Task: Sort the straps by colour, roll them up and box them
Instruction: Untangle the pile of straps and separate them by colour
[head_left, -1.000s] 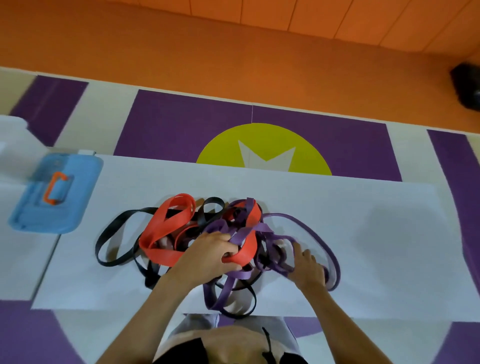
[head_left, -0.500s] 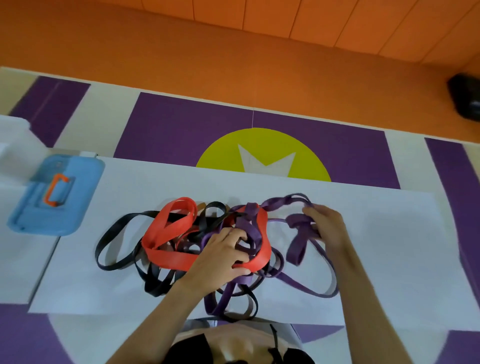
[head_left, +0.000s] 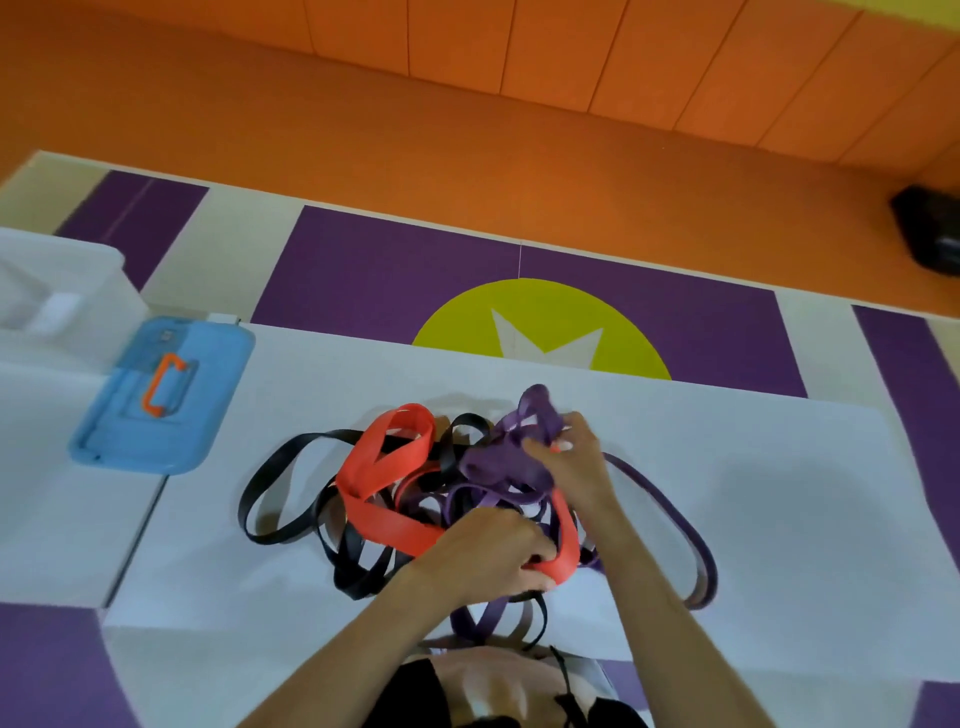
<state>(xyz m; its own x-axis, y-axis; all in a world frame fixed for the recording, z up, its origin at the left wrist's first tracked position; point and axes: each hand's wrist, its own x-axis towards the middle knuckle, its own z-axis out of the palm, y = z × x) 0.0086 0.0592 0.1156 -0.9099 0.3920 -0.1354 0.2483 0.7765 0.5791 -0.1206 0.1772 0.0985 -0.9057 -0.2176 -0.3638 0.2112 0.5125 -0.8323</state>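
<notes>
My right hand (head_left: 566, 467) has come in from the right side of the heap and now sits over its far middle. Its fingers are curled round a bunched handful of purple strap (head_left: 498, 460), raised a little above the rest. My left hand (head_left: 488, 551) has hardly shifted. It holds the near side of the heap, pinching the red strap (head_left: 384, 467) where it loops toward me.

All the straps lie in one tangle in the middle of the white sheet (head_left: 779, 493). Red, purple and black straps (head_left: 270, 488) are threaded through one another, and one long purple loop trails off to the right. Nothing is sorted or rolled yet. The blue lid (head_left: 161, 395) and the white box (head_left: 62, 291) sit well apart on the left.

I think the purple should come out slowly. I pin the red in place and draw the bunch up and away, following the trailing loop round. A hard yank would probably tighten the knot and drag the black ones along.
</notes>
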